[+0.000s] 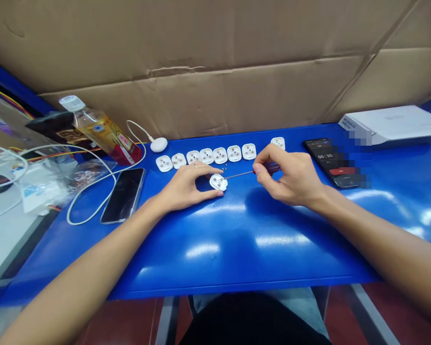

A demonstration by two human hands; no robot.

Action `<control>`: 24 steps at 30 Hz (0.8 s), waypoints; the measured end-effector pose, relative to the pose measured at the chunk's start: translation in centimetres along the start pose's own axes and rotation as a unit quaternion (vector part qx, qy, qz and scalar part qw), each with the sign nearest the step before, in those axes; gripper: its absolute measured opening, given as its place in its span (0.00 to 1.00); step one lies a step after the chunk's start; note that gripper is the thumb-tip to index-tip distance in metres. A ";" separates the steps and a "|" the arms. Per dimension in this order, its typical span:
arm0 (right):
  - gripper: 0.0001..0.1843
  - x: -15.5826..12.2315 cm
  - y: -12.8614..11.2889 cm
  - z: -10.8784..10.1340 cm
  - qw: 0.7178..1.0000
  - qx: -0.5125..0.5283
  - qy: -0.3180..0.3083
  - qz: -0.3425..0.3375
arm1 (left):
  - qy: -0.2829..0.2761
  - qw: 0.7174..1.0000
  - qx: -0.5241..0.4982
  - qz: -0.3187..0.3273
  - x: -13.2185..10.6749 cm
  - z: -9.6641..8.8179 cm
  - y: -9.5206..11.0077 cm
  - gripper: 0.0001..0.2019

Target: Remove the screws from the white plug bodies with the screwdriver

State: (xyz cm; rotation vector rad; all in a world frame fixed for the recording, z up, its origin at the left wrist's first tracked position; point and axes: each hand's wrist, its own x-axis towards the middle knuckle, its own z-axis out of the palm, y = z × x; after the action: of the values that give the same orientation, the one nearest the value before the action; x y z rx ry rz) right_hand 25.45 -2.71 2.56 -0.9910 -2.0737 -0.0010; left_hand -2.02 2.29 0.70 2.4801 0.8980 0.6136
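Observation:
Between the thumb and fingers of my left hand (190, 187) is a white plastic plug housing (218, 182) with metal parts inside, tilted on the blue table. My right hand (287, 175) grips a screwdriver (240, 174) by its dark red handle. The thin shaft points left, and its tip meets the right side of the held housing. A few tiny brass-coloured screws (224, 166) lie just behind it. Farther back, several similar white housings (220, 155) stand in a row, and one more housing (277, 143) sits apart, partly behind my right hand.
At left are a drink bottle (104, 134), a dark phone (124, 195), a looped white cable (70, 206) and a round white puck (158, 144). A phone showing a timer (326, 163) and a white box (395, 123) lie at right. Cardboard (215, 62) walls the back.

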 end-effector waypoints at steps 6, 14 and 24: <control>0.05 -0.1 0.2 0.2 1.000 -0.019 -0.021 -0.014 | 0.004 1.000 -0.001 0.004 0.0 0.0 -0.4 0.26; 0.05 -0.1 0.2 0.3 0.999 -0.027 -0.038 -0.020 | 0.006 1.000 -0.017 0.020 -0.1 0.2 -0.3 0.25; 0.06 -0.1 0.3 0.3 0.999 -0.031 -0.036 -0.021 | 0.004 1.000 -0.023 0.016 -0.1 0.2 -0.1 0.25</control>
State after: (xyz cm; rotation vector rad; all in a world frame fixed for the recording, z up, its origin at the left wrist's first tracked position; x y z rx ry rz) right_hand 25.47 -2.52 2.23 -0.9988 -2.1717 -0.0518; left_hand -2.05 2.28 0.48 2.4573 0.8400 0.6469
